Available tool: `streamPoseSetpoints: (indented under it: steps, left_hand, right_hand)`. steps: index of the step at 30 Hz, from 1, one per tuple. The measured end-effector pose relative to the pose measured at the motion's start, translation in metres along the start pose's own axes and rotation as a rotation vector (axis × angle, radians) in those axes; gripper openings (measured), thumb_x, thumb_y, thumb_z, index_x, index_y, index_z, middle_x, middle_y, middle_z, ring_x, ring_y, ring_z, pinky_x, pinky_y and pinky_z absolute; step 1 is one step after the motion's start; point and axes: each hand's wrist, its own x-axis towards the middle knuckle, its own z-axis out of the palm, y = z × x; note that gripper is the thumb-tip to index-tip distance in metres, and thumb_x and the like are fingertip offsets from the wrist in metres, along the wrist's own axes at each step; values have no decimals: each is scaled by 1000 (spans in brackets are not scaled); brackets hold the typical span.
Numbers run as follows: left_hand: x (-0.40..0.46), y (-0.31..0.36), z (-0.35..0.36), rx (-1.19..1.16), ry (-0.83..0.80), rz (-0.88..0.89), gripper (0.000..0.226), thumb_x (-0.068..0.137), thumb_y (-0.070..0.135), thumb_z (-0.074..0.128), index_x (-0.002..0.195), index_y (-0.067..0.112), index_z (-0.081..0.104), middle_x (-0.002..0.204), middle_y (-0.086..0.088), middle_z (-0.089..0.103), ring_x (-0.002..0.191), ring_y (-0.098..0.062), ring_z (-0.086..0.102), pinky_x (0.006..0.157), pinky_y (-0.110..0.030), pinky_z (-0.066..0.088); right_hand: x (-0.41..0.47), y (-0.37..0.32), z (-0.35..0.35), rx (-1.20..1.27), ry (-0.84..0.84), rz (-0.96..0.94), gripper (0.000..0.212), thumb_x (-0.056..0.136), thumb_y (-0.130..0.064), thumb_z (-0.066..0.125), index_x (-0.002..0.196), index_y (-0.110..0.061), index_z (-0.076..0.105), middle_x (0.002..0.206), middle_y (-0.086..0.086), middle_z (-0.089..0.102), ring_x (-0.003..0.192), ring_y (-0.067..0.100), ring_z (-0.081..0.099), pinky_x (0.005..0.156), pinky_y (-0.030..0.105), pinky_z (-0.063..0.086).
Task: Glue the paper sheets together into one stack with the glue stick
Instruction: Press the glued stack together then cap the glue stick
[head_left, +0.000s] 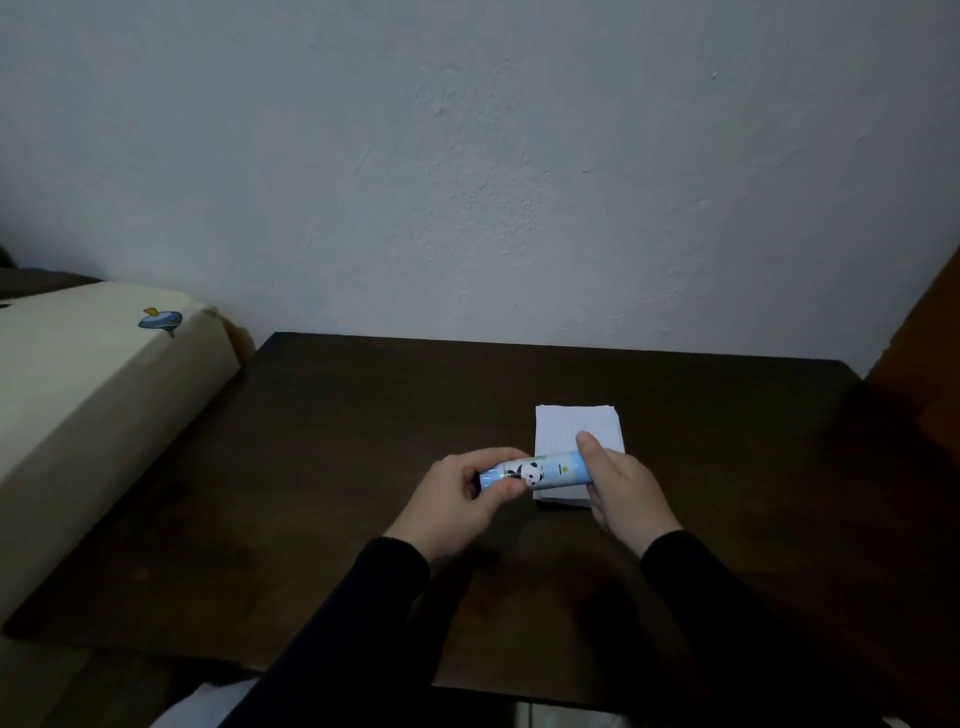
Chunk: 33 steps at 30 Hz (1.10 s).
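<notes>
Pale, rough-plastered wall (519, 166) fills the upper half of the view, and a dark brown desk (363, 415) butts against its foot. On the left, a cream cardboard box (93, 405) with a small blue sticker leans over the desk's left edge and covers that corner. At the far right an orange-brown wooden panel (924, 353) rises just beyond the desk's right edge.

Near the middle of the desk, slightly right, lies a small stack of white lined paper sheets (576, 431), squared up and flat, with bare dark wood around it on every side. Wide open surface stretches to the left of the stack as far as the box, and a similar band runs to the right edge; the strip behind the stack up to the wall is narrower.

Both hands hold the glue stick (535, 470) level above the near edge of the stack. It is light blue with a panda printed on it. The left hand (462, 499) pinches one end between thumb and fingertips, and the right hand (618, 488) is wrapped around the other end, thumb on top. Dark sleeves (727, 623) reach back across the desk's near edge
</notes>
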Motion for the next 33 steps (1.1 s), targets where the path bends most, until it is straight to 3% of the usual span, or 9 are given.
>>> streamPoseSetpoints:
  steps: [3, 9, 13, 15, 17, 20, 25, 28, 33]
  left_hand:
    - [1, 0, 4, 52, -9, -7, 28, 92, 29, 62, 119, 38, 63, 110, 20, 63, 98, 9, 55, 80, -11, 44]
    - [8, 0, 10, 166, -74, -4, 28, 84, 31, 71, 104, 43, 56, 102, 17, 60, 91, 4, 55, 77, -16, 44]
    - [16, 3, 15, 237, -5, 33, 45, 84, 25, 71, 120, 40, 49, 108, 18, 53, 93, 7, 51, 75, -9, 41]
    - [23, 1, 17, 227, 59, -22, 45, 86, 24, 68, 125, 37, 48, 113, 17, 53, 95, 7, 51, 77, -11, 40]
    - [30, -4, 19, 127, 130, -122, 42, 87, 23, 68, 123, 33, 49, 114, 13, 57, 93, 4, 54, 77, -14, 42]
    - [39, -9, 23, 41, 212, -217, 41, 86, 23, 69, 119, 30, 47, 110, 13, 55, 89, 2, 55, 74, -14, 43]
    - [54, -16, 30, 26, 270, -245, 41, 86, 20, 69, 120, 30, 47, 109, 15, 51, 100, -4, 51, 84, -20, 43]
    - [64, -22, 31, 31, 292, -213, 38, 87, 16, 68, 114, 32, 47, 107, 15, 53, 99, -2, 53, 82, -18, 41]
    - [81, -28, 30, 34, 291, -224, 45, 87, 17, 68, 126, 28, 47, 122, 8, 56, 100, -2, 49, 86, -21, 41]
  right_hand:
    - [1, 3, -4, 20, 21, 1, 49, 98, -50, 41, 83, -8, 61, 59, -4, 47, 53, 8, 43, 51, 20, 32]
    - [1, 0, -5, -41, 43, -162, 39, 95, -49, 50, 74, -16, 55, 62, -6, 48, 54, 4, 44, 52, 17, 34]
    - [10, 3, -10, -109, -53, -240, 41, 94, -52, 42, 86, -15, 56, 75, -1, 52, 65, 7, 47, 56, 18, 35]
    - [25, 11, -14, -214, 63, -233, 42, 94, -52, 43, 94, -13, 59, 94, 3, 55, 82, 10, 52, 66, 19, 39]
    - [41, 21, -18, -329, 196, -164, 26, 96, -41, 52, 109, -19, 58, 114, 0, 50, 102, 9, 51, 82, 19, 42]
    - [55, 33, -21, -479, 238, -47, 44, 94, -34, 57, 134, -18, 48, 132, 3, 43, 124, 16, 42, 102, 30, 39]
    - [67, 37, -25, -562, 213, 51, 56, 93, -39, 57, 138, -9, 42, 137, 9, 40, 128, 22, 38, 104, 34, 37]
    - [75, 41, -27, -570, 196, 65, 51, 93, -38, 57, 133, -8, 46, 132, 10, 45, 123, 22, 43, 102, 33, 38]
    - [86, 44, -23, -561, 217, 60, 46, 92, -31, 60, 132, -10, 50, 128, 7, 47, 119, 19, 47, 100, 30, 41]
